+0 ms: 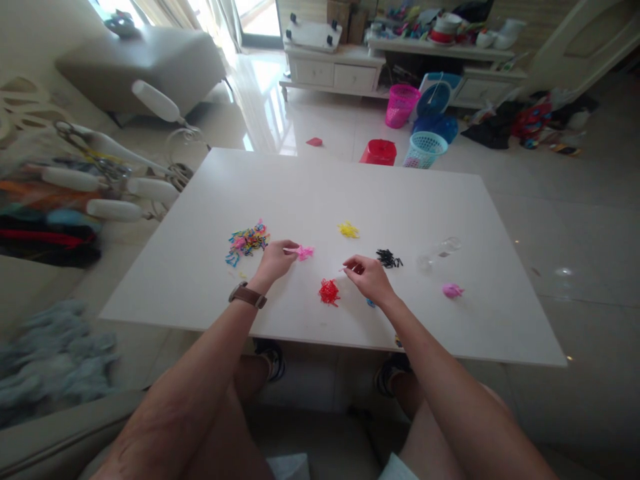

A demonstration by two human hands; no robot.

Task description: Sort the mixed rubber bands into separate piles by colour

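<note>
On the white table [320, 193] lie small piles of tiny bands sorted by colour: a mixed pile [246, 242], a pink pile [305, 252], a yellow pile [349, 230], a black pile [389, 259] and a red pile [329, 292]. My left hand [276, 259], with a brown watch on its wrist, is pinched shut at the pink pile, its fingertips on a pink piece. My right hand [367, 275] is pinched shut on a small red piece, between the red and black piles.
A clear plastic bottle [439, 252] lies on its side right of the black pile, with a pink blob [453, 290] near it. Beyond the table stand a red box [379, 152], blue basket [425, 149] and pink basket [401, 105]. A drying rack [115, 180] is left.
</note>
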